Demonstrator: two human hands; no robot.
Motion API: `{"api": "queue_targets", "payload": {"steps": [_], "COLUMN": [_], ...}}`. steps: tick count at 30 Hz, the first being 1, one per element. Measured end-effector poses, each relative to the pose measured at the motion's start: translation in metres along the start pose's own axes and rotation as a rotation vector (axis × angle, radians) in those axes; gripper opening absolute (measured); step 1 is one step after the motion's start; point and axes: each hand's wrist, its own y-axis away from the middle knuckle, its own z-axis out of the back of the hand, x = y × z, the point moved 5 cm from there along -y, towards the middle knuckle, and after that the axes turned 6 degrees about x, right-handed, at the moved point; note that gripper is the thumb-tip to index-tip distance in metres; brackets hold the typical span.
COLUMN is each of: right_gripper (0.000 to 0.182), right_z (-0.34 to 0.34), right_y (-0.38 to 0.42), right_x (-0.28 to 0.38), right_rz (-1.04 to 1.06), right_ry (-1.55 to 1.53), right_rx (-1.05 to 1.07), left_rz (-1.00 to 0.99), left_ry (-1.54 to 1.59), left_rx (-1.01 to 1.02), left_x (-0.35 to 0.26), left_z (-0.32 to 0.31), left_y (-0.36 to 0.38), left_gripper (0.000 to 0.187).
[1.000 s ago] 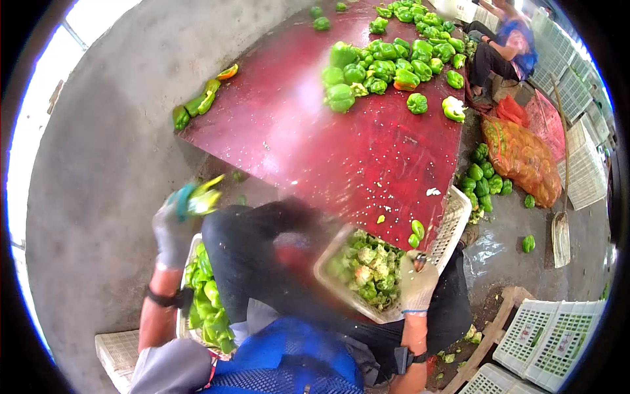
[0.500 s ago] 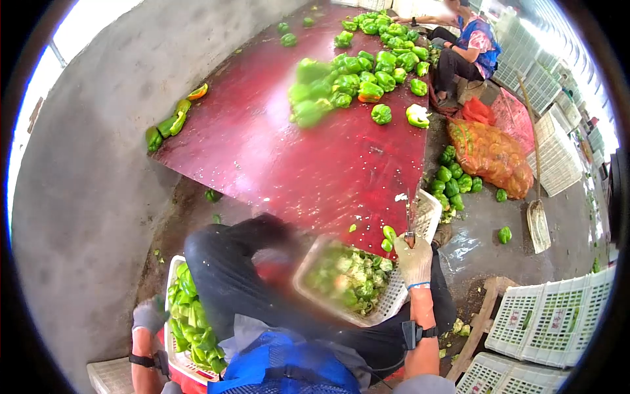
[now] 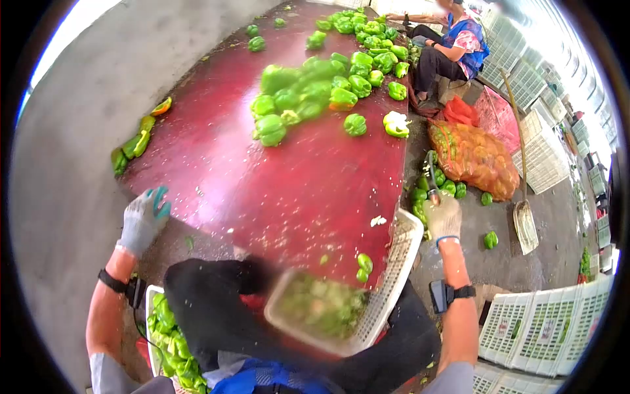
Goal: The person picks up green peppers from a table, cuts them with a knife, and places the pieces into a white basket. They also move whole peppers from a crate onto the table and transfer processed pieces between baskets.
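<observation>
My left hand (image 3: 144, 215), in a grey glove with teal fingertips, hangs by the left edge of the red table (image 3: 262, 190). Its fingers are apart and nothing is in them. To the right, my gloved right hand (image 3: 443, 217) grips a knife (image 3: 432, 178) by its handle, blade pointing up, past the table's right edge. A blurred heap of green peppers (image 3: 295, 92) lies on the far part of the table. Between my legs a white crate (image 3: 405, 246) holds green and pale scraps. Split peppers (image 3: 172, 338) fill another crate (image 3: 151, 322) at my left side.
A person (image 3: 453, 49) sits at the table's far right corner. On the right floor are an orange mesh sack (image 3: 476, 161), loose peppers and a long-handled shovel (image 3: 525, 226). White crates (image 3: 545, 322) are stacked at lower right. A grey wall (image 3: 72, 144) runs along the left.
My left hand has moved up and forward from beside the left crate to the table's edge. My right hand, with the knife, has gone up and right. The camera view has shifted.
</observation>
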Motion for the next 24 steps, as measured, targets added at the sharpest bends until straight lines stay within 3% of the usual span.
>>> {"api": "queue_targets", "payload": {"steps": [3,5,10,11,13,14,17,19,20,21,23,24], "right_gripper": [0.023,0.025,0.023,0.023,0.02,0.017,0.013,0.022,0.033,0.033,0.031,0.029], "right_z": [-0.025,-0.039,-0.109,-0.118,-0.137,-0.142,-0.142,-0.138,-0.144,-0.148,-0.141,-0.15], "right_y": [-0.097,-0.151,-0.259,-0.264,-0.265,-0.259,-0.234,-0.222,-0.229,-0.237,-0.267,-0.289], "right_x": [-0.03,-0.039,-0.069,-0.061,-0.035,-0.019,0.033,0.052,0.046,0.042,0.046,0.039], "right_rz": [-0.134,-0.067,0.059,0.06,0.13,0.124,0.213,0.49,0.477,0.474,0.177,0.18], "right_ry": [0.118,0.169,0.216,0.217,0.174,0.154,0.124,-0.074,-0.138,-0.128,-0.086,0.007], "right_rx": [-0.01,-0.061,-0.043,-0.037,-0.003,-0.005,0.144,0.144,0.086,0.087,-0.013,-0.047], "left_rz": [0.087,0.109,0.025,0.029,0.231,0.23,0.146,0.02,0.017,0.001,-0.017,-0.004], "left_ry": [0.154,0.201,0.387,0.387,0.687,0.689,1.152,1.213,1.222,1.202,1.195,1.143], "left_rx": [0.051,0.063,-0.161,-0.156,-0.046,-0.044,-0.056,-0.072,-0.069,-0.032,0.007,0.102], "left_x": [-0.024,-0.022,-0.019,-0.015,0.001,0.006,-0.002,-0.011,-0.015,-0.022,-0.042,-0.054], "left_z": [-0.028,-0.058,-0.119,-0.13,-0.158,-0.165,-0.181,-0.188,-0.192,-0.198,-0.208,-0.215], "left_y": [-0.102,-0.162,-0.285,-0.308,-0.354,-0.376,-0.431,-0.466,-0.481,-0.497,-0.517,-0.524], "left_gripper": [0.039,0.038,0.043,0.043,0.049,0.049,0.057,0.06,0.06,0.061,0.062,0.061]}}
